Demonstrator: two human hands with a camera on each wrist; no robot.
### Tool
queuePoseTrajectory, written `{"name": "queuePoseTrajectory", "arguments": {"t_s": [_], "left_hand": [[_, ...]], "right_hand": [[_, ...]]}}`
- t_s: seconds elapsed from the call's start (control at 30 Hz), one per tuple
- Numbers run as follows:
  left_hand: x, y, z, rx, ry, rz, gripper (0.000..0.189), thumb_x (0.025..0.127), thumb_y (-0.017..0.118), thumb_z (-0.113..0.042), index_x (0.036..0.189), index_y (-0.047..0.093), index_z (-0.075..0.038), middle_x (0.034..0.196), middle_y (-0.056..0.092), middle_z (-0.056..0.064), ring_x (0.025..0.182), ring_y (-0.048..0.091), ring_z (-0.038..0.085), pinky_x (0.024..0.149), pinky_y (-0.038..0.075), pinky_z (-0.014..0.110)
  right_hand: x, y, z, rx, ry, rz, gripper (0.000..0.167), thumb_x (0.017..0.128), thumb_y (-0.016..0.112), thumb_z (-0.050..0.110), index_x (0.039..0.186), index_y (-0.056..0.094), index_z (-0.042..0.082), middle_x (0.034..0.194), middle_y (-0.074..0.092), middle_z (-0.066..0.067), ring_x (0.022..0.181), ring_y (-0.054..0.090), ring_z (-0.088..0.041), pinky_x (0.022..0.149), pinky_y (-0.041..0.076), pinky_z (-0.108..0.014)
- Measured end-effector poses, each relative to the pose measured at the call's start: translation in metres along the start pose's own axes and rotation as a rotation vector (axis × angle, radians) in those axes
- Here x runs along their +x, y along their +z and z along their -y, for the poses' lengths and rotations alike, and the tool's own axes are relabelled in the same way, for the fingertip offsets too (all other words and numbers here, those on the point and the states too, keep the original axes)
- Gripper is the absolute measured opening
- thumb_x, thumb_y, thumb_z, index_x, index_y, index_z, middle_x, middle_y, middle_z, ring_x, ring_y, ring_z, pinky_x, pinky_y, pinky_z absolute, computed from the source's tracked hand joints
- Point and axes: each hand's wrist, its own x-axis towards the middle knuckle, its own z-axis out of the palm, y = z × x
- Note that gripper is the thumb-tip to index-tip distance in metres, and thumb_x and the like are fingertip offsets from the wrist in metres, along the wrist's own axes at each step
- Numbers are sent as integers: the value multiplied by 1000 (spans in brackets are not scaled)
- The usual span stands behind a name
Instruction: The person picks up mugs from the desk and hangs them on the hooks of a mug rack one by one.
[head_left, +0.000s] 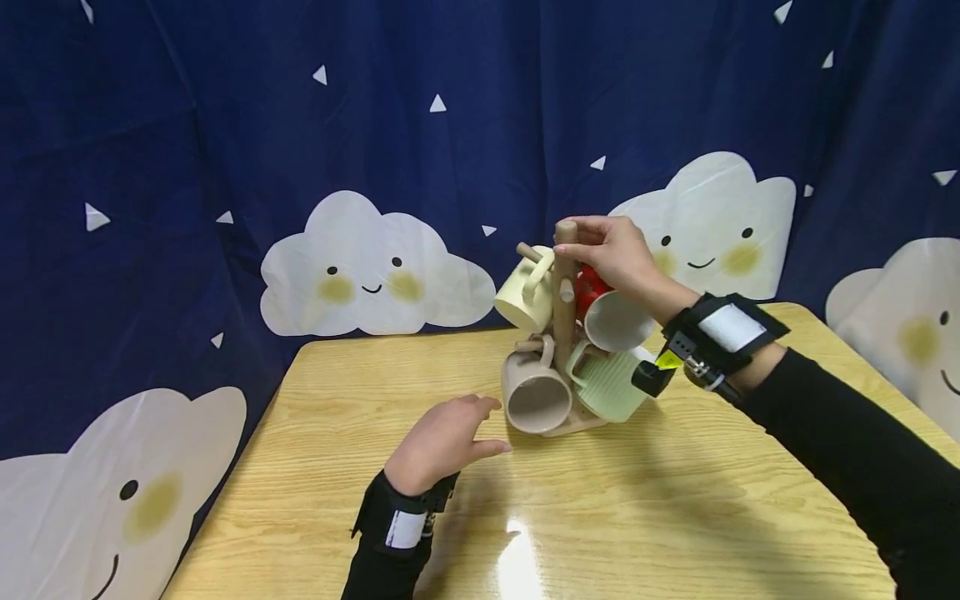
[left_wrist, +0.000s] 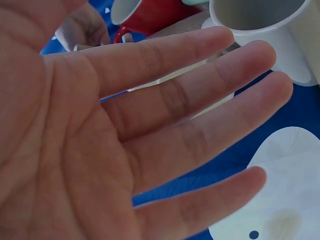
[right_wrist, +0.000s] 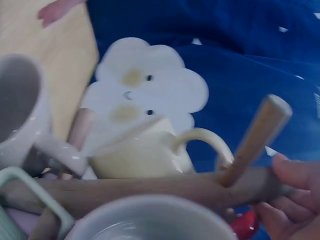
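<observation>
A wooden mug tree (head_left: pixel 564 325) stands on the table, with mugs hung on its pegs. Near the top of its post, my right hand (head_left: pixel 618 258) pinches the wood between thumb and fingers. On the upper pegs hang a cream mug (head_left: pixel 520 297) at left and a red mug (head_left: pixel 591 287) with a white inside at right. Lower down are a grey-beige mug (head_left: pixel 516 383), mouth toward me, and a pale green ribbed mug (head_left: pixel 618 390). My left hand (head_left: pixel 442 437) hovers left of the grey-beige mug; in the left wrist view its fingers (left_wrist: pixel 175 95) are spread and hold nothing.
The light wood table (head_left: pixel 360 392) reaches back to a dark blue curtain (head_left: pixel 480 50) with smiling clouds and small white shapes. A wooden peg (right_wrist: pixel 257 140) sticks out from the post near the right hand. Straps with small devices sit on both wrists.
</observation>
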Motion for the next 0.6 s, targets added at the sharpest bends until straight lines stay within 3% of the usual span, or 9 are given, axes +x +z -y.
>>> {"name": "queuePoseTrajectory", "arguments": {"t_s": [0.13,0.3,0.47,0.6], "left_hand": [[0,0,1,-2,-1,-2,48,82,67,-37,116,59,-5,99,67,7,89,63,18,75,51,30],[-2,-3,3,-34,-31,0,49,82,66,-36,119,58,-5,102,67,8,93,63,20,78,51,32],[-6,-8,8,-68,-99,9,50,83,65,-37,121,56,-5,106,66,9,96,63,22,81,51,35],[-8,-11,14,-102,-139,0,52,83,65,-37,123,56,-5,109,65,10,99,62,24,84,50,37]], "right_hand": [[-9,-13,-13,168,11,15,46,84,67,14,127,54,4,118,64,-8,94,61,-1,73,46,-8],[-37,-40,-51,483,-8,-34,41,83,68,13,121,57,0,96,70,11,89,64,2,78,49,-10],[-70,-69,-102,655,53,-93,19,84,66,12,103,68,12,89,71,9,85,67,-1,74,51,-12],[-88,-80,-144,846,89,-165,12,85,63,6,93,71,10,83,73,4,79,69,-5,68,53,-15]]}}
